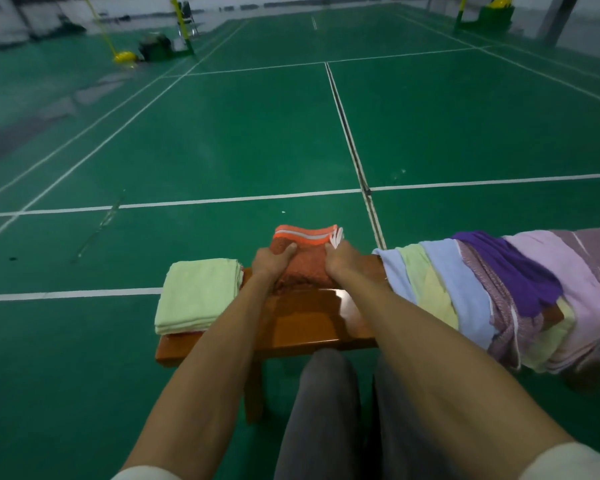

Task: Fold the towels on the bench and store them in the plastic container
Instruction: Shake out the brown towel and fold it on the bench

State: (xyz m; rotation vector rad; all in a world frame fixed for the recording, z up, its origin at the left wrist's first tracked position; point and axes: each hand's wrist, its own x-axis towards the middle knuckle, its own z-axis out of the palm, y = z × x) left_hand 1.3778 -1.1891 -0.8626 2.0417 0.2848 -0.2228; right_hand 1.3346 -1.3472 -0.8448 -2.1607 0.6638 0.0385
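Both the left hand (274, 259) and right hand (340, 259) grip the half-folded orange terry towel (302, 268) at the glossy wooden desk's (302, 327) far edge, a folded pale-green towel (198, 294) lying left, many unfolded pastel towels (499, 292) right, no container visible.

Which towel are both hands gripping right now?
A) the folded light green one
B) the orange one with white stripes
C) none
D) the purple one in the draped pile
B: the left hand and right hand both grip the orange towel on the bench.
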